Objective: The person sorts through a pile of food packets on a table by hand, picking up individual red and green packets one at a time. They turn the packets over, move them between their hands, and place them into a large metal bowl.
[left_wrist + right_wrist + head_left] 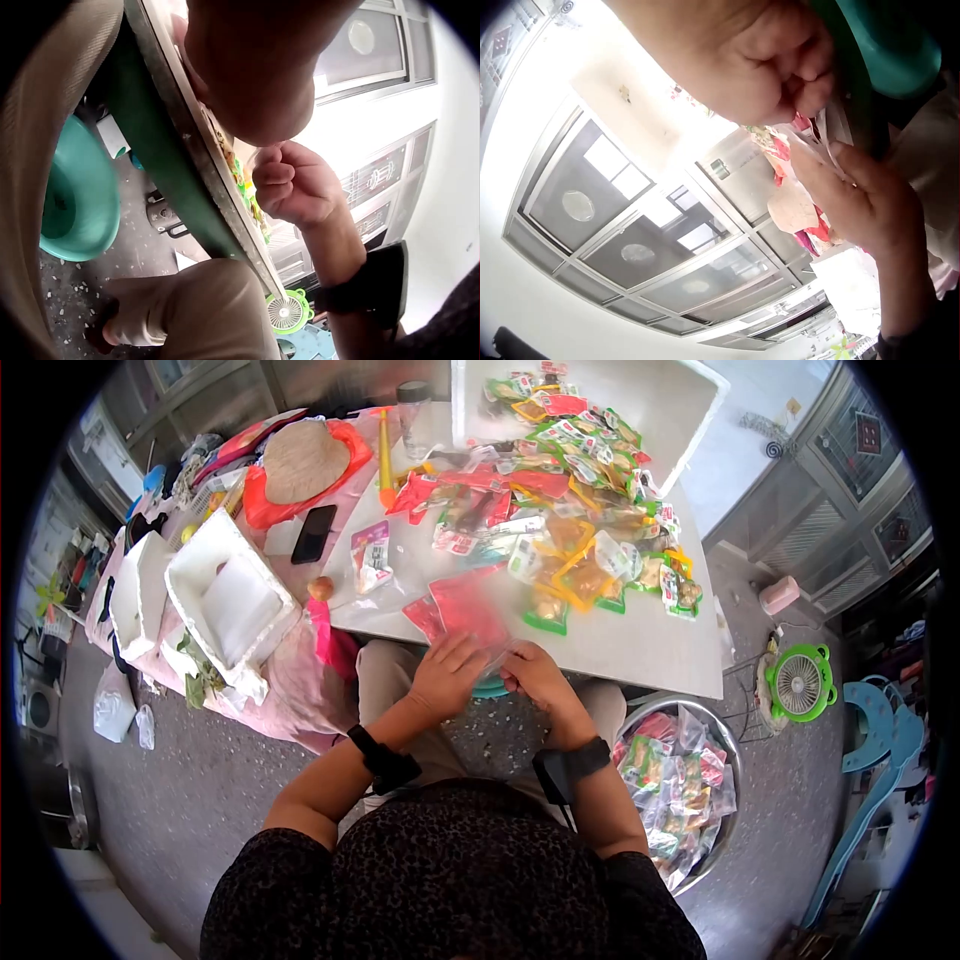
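A red and clear plastic packet (468, 608), blurred, is at the table's front edge between the two hands. My left hand (450, 675) lies over its near part with the fingers extended. In the right wrist view, clear plastic (826, 139) sits between the thumb and fingers of the left hand (877, 202). My right hand (538, 678) pinches the packet's near right edge, with its fingers curled in both wrist views. A second red packet (422, 618) lies just left of the blurred one.
Many food packets (570, 490) spill from a white foam box (690, 420) across the table (640, 650). A steel basin (735, 760) of packets stands at lower right. Left are a phone (314, 534), a foam box (185, 560) and a yellow stick (386, 460). A green fan (800, 680) stands right.
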The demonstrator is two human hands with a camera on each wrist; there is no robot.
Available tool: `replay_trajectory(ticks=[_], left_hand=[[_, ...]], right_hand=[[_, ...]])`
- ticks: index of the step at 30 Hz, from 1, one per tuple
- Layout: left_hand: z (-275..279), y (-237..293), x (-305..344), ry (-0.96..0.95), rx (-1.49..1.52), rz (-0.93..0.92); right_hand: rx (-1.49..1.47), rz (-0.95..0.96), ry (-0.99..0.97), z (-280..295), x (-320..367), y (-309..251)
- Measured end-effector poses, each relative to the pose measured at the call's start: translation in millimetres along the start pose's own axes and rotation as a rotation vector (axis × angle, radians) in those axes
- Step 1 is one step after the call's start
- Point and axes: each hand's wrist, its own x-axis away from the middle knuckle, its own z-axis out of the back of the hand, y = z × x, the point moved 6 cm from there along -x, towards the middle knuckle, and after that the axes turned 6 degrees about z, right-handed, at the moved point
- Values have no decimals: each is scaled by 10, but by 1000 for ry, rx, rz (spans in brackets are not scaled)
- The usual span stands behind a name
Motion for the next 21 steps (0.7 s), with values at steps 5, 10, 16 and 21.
replay_trajectory(ticks=[5, 10, 16, 21], left_hand=[[412, -137, -347, -24, 224, 103], [898, -229, -823, -294, 467, 318], [890, 31, -862, -572, 765, 475], [713, 375, -602, -724, 858, 465]], right_hand=[[-2, 210, 131, 312, 379, -498], [151, 505, 254, 593, 635, -971], [898, 943, 294, 191, 1059, -1729], [1172, 601, -52, -59, 1080, -1479]])
